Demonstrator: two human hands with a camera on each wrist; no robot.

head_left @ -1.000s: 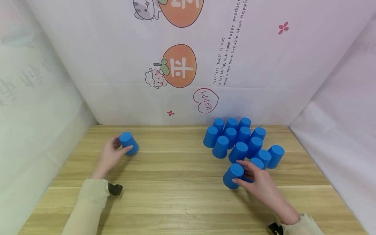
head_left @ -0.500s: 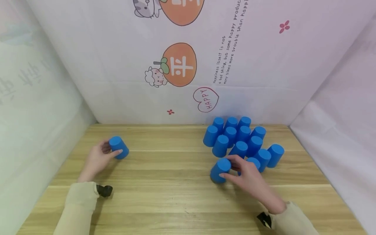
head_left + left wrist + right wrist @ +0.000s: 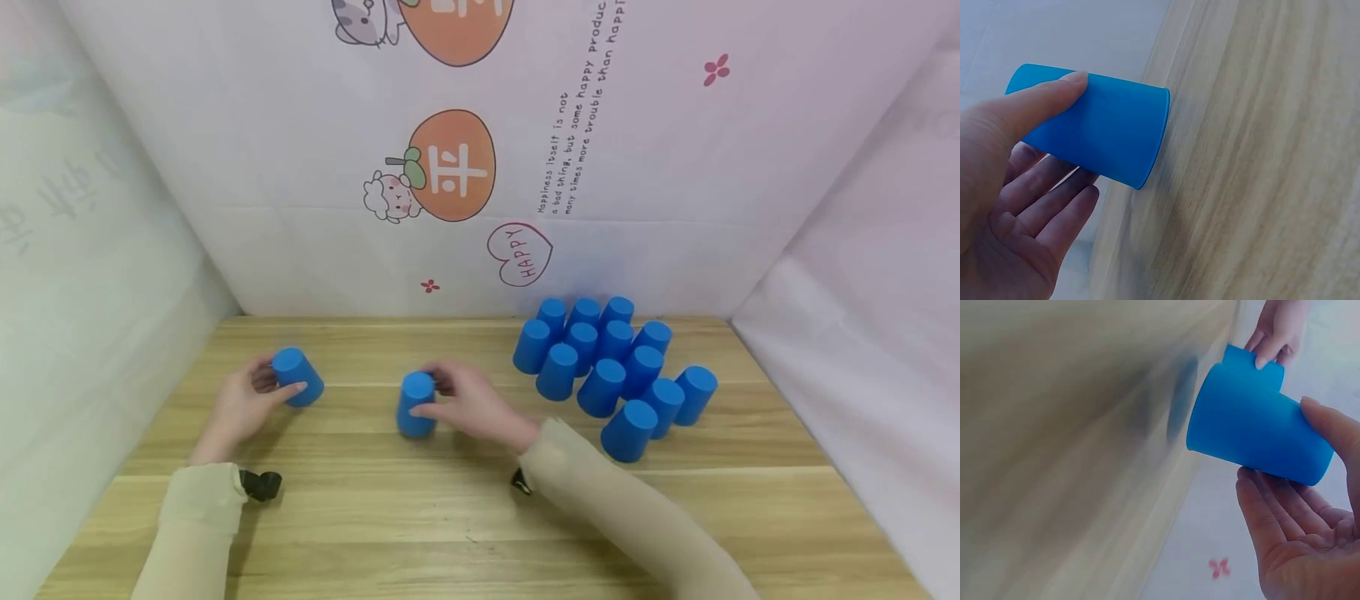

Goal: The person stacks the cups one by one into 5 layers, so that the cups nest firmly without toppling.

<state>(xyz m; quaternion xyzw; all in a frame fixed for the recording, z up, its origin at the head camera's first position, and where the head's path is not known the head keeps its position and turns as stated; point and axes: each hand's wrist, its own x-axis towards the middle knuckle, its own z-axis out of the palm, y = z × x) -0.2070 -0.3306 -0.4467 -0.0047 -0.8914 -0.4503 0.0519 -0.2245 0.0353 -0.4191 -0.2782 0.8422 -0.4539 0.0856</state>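
My left hand [image 3: 243, 404] grips an upside-down blue cup [image 3: 297, 376] at the table's left; the left wrist view shows thumb and fingers around that blue cup [image 3: 1097, 130], its rim at the wood. My right hand [image 3: 468, 406] holds a second upside-down blue cup [image 3: 416, 403] near the table's middle, just above or on the wood. In the right wrist view this second blue cup [image 3: 1257, 428] sits between thumb and fingers, with the left hand [image 3: 1279, 328] and its cup behind.
A cluster of several upside-down blue cups [image 3: 611, 371] stands at the back right of the wooden table [image 3: 450, 517]. White printed sheets [image 3: 465, 150] wall in the back and both sides.
My right hand has carried its cup from beside the cluster leftward to the table's middle. The left hand's cup shifted slightly left and down, then stayed put.
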